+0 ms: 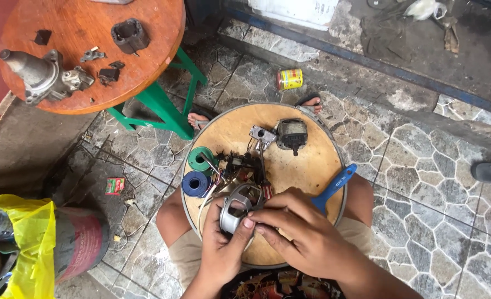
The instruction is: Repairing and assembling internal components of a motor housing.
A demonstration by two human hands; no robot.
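Seated over a round wooden board (306, 166) on my lap, I hold a small metal motor stator (238, 213) at the board's near edge, its wires trailing up to a black switch block (241, 161). My left hand (220, 252) is wrapped around the stator from below, thumb pressed on its rim; my right hand (301, 232) is closed on its right side, fingertips pinching at the windings (what sits between them is too small to tell). To do this well, I judge, the left must keep the ring from turning while the right works in small, light pinches, so the thin leads are not torn. A green spool (201, 159) and a blue spool (194, 184) lie just left of it, a blue-handled tool (334, 187) right.
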